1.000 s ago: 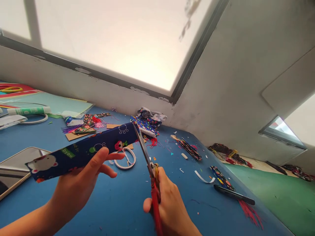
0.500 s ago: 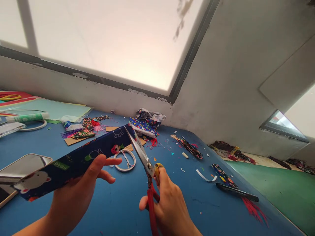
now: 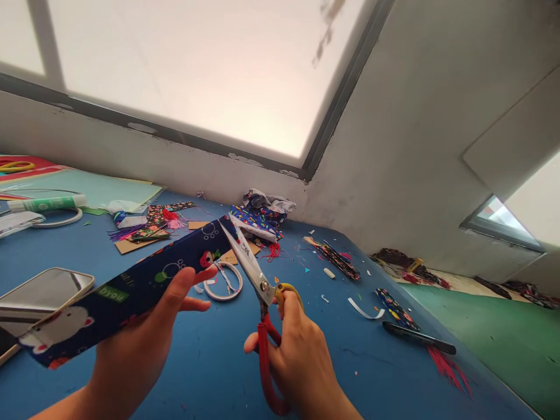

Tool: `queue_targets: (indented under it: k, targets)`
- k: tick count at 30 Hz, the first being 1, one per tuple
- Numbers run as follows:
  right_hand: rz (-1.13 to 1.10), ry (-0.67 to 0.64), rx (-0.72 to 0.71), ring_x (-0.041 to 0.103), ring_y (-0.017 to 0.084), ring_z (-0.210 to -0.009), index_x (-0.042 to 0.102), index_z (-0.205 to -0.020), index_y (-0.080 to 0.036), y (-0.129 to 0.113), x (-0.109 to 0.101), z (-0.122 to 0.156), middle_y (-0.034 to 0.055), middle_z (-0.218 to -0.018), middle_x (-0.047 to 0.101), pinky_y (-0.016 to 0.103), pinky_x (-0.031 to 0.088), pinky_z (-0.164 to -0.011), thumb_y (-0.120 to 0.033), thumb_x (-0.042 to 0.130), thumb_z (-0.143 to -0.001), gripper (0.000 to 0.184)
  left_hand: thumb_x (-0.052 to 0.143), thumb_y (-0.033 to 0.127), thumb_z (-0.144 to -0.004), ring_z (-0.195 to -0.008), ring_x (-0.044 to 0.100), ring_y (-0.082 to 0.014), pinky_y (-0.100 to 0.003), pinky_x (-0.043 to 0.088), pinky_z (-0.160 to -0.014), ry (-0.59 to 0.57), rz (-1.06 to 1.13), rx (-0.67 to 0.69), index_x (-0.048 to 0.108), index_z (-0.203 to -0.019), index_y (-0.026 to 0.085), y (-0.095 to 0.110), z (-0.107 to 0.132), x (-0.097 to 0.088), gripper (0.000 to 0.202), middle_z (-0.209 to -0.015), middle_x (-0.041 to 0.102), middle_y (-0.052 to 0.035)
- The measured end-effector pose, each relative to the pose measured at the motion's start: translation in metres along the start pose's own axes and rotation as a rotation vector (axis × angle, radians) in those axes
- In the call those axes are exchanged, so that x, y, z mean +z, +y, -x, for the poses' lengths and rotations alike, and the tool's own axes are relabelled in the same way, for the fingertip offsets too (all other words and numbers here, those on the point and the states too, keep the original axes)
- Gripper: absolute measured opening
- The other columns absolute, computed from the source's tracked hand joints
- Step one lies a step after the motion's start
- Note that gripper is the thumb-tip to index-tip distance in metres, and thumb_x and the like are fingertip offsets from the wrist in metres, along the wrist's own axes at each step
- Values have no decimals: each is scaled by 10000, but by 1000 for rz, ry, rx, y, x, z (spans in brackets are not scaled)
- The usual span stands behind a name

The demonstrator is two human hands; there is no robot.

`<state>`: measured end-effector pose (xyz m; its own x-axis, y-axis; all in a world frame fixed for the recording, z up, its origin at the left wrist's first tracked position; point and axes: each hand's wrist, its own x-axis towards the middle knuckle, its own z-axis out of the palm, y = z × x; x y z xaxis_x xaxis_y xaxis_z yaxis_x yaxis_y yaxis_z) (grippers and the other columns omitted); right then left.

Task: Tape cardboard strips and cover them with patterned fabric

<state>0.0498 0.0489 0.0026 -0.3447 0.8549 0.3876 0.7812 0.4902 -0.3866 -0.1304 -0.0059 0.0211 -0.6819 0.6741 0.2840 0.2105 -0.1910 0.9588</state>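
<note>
My left hand [image 3: 144, 326] grips a long navy strip [image 3: 149, 280] printed with a white bear, paw outlines and lettering. The strip slants up to the right, its far end between the scissor blades. My right hand [image 3: 301, 350] is closed around the scissors [image 3: 258, 280], which have one red and one yellow handle loop. Their blades stand slightly apart at the strip's tip. Below the strip lies a round white ring [image 3: 223, 281] on the blue table [image 3: 210, 373]; how the strip is held underneath is hidden by my left hand.
A phone [image 3: 48, 297] lies at the left, with a glue stick [image 3: 48, 203] behind it. Crumpled printed fabric [image 3: 262, 213] sits by the wall. A black pen-like tool [image 3: 419, 338], a tasselled patterned strip [image 3: 396, 308] and a white curl [image 3: 365, 309] lie right.
The scissors' handles have spread and the blades are wider apart at the strip's end. My left hand and the strip have barely shifted.
</note>
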Motion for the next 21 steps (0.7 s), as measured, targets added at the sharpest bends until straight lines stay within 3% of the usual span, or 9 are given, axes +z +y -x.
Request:
queue_targets:
  k: [4, 8, 11, 15, 21]
  targets:
    - [9, 14, 21, 670, 313, -808, 426, -938, -202, 0, -1, -1, 82, -888, 655, 342, 458, -571, -523, 483, -786, 360, 632, 560, -725, -667, 710, -204, -302, 558, -825, -26, 26, -42, 686, -702, 269, 0, -3, 2, 297, -795, 746, 43]
    - [-110, -144, 86, 654, 288, -865, 421, -945, -215, -2, -4, -1, 76, -991, 656, 319, 450, -617, -329, 511, -748, 245, 564, 525, -782, -686, 715, -249, -402, 536, -876, -102, -8, -17, 684, -881, 256, 8, -9, 3, 311, -815, 747, 11]
    - [-190, -238, 123, 650, 258, -830, 413, -938, -222, -4, -7, -1, 68, -1042, 651, 303, 430, -627, -236, 483, -715, 234, 553, 509, -768, -617, 710, -238, -396, 528, -886, -81, -38, 0, 671, -900, 257, 17, -11, 2, 308, -764, 750, 16]
    - [-241, -243, 160, 627, 276, -911, 410, -903, -221, -4, -11, -2, 85, -1069, 644, 302, 402, -653, -264, 496, -717, 209, 561, 508, -725, -554, 698, -231, -351, 575, -771, -53, -40, 38, 666, -817, 257, 23, -12, 2, 287, -721, 750, 17]
    - [-288, -271, 181, 612, 291, -934, 410, -887, -217, -5, -14, -2, 99, -1082, 637, 301, 389, -650, -366, 535, -738, 245, 572, 538, -743, -580, 700, -224, -360, 546, -842, -84, 21, -8, 655, -893, 264, 15, -13, 4, 323, -773, 751, 29]
